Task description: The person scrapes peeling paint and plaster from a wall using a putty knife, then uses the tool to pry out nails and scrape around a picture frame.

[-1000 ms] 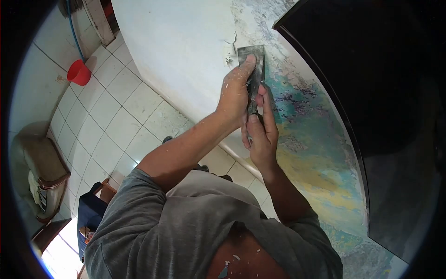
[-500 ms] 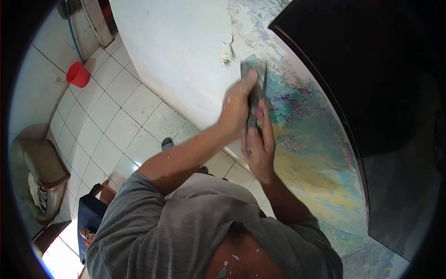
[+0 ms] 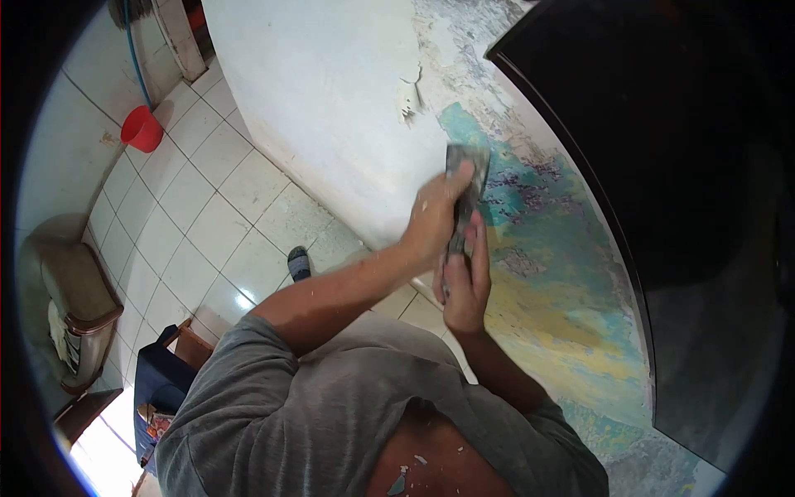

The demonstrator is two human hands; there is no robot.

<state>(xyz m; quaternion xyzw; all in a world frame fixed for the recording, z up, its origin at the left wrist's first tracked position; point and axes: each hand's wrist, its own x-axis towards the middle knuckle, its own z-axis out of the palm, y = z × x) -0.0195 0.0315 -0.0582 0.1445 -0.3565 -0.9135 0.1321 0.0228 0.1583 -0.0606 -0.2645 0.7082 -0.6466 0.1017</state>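
Observation:
Both hands are on one paint scraper point(image 3: 458, 155), which has a flat, worn blade pointing away from me. My left hand point(image 3: 430, 219) grips its upper part, the thumb pressed along the blade. Lower down, my right hand point(image 3: 468, 291) is wrapped round the handle, which its fingers partly hide. The blade overlaps the wall point(image 3: 331, 108) at the border between white paint and bared patches of turquoise, yellow and purple. Just beyond the blade shows a turquoise patch point(image 3: 461, 123), with a curled flake of paint point(image 3: 409, 95) hanging to its left.
A large black panel point(image 3: 696, 166) with a raised edge stands along the right. On the tiled floor point(image 3: 207, 203) at left are a red bucket point(image 3: 142, 130), a brown upholstered seat point(image 3: 79, 277) and a dark blue item point(image 3: 157, 377). A foot point(image 3: 299, 263) shows below the wall.
Both hands and the scraper have moved down the wall towards my body and slightly right. More of the turquoise patch above the blade now shows.

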